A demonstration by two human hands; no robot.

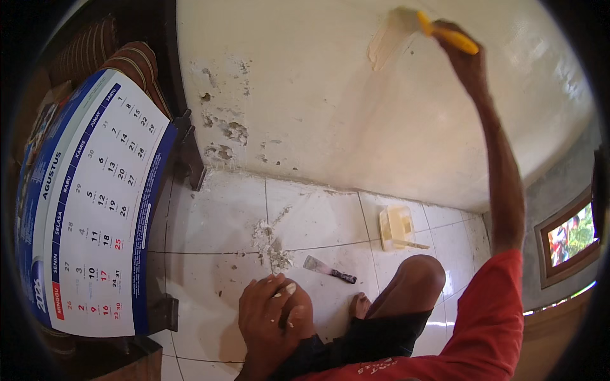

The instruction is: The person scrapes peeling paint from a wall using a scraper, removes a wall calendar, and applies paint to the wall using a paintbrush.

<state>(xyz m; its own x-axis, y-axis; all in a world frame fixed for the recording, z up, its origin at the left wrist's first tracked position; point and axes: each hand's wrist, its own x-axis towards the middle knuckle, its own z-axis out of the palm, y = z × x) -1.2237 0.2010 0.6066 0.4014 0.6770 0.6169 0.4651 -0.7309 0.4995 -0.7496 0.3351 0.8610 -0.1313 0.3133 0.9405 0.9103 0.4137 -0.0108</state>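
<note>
My right hand is raised to the upper right and closed around the yellow handle of a brush. Its head is against the cream wall, at the top of a damp beige patch. Down at the lower middle, my left hand lies over my bent knee, fingers stretched out and holding nothing. White smears mark those fingers. On the tiles beyond that knee is a scraper with a dark handle. A pale yellow tub stands further right, a stick leaning out of it.
Crumbled plaster is scattered on the white tiled floor. The wall's lower left is pitted and flaking. At the left, a large calendar leans against dark wooden furniture with striped cushions. A small window is at the far right.
</note>
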